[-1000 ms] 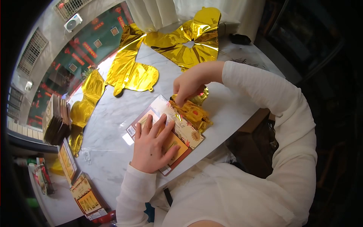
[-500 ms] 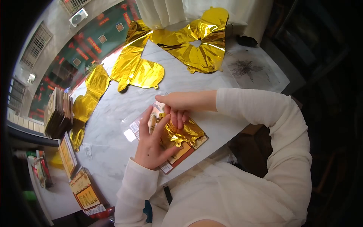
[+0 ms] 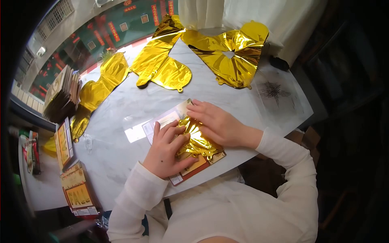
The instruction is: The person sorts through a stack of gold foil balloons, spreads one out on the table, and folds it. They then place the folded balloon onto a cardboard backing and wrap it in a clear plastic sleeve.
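I see a white marble-veined tabletop (image 3: pixel 117 109) in daylight, a pale white curtain (image 3: pixel 259 12) at its far edge, and a window (image 3: pixel 87 42) onto a green, red-signed facade (image 3: pixel 121 24).

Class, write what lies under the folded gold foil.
A printed card lies under the folded gold foil, both ends showing. The foil, left hand and right hand hide its middle.

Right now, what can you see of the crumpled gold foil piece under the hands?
The gold foil piece is shiny, metallic-looking film, creased and folded into a compact bundle. It lies on a printed card near the front edge of the table. The left hand presses its left side, fingers spread; the right hand lies flat over its upper part. Its lower right end shows uncovered.
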A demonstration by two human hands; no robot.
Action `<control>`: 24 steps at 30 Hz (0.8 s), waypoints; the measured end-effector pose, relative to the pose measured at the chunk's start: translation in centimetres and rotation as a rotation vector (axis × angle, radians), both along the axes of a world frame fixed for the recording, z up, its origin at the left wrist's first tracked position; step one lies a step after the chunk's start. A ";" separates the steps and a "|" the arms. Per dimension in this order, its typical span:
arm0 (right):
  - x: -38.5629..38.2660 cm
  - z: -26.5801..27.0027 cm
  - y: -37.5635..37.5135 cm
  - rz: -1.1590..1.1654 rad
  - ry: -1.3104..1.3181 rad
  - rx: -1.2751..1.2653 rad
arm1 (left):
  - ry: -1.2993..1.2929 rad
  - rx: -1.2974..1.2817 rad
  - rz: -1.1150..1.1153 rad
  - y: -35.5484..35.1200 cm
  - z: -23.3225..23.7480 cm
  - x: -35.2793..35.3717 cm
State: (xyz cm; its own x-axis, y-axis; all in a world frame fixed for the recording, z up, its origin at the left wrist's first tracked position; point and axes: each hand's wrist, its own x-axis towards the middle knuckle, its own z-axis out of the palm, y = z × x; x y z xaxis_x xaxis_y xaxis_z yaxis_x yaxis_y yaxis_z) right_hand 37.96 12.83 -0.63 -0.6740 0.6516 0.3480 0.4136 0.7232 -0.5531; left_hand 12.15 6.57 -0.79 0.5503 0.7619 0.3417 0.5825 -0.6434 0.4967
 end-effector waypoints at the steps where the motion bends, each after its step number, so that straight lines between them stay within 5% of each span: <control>1: -0.1 -0.2 -0.4 0.087 -0.115 0.197 | 0.010 -0.002 -0.010 0.0 -0.1 0.0; 8: -0.5 -1.2 -0.5 0.115 -0.377 0.194 | 0.059 -0.046 -0.008 -0.6 0.5 0.1; 13: -0.4 -1.3 -0.4 0.121 -0.362 0.157 | 0.152 0.018 0.255 -6.4 2.3 2.8; 17: -0.4 -1.5 -0.5 0.117 -0.378 0.161 | 0.241 -0.096 0.346 -10.2 -0.7 3.9; 24: -0.4 -1.4 -0.4 0.120 -0.398 0.171 | 0.343 -0.039 0.294 -12.2 -0.8 4.7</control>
State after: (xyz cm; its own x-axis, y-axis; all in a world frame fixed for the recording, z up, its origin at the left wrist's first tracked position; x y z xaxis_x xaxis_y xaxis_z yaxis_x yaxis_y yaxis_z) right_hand 37.52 12.39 -2.05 -0.8443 0.5166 0.1425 0.4778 0.8461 -0.2363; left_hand 16.86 -5.67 -1.61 0.3848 0.9115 0.1455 0.8727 -0.4106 0.2640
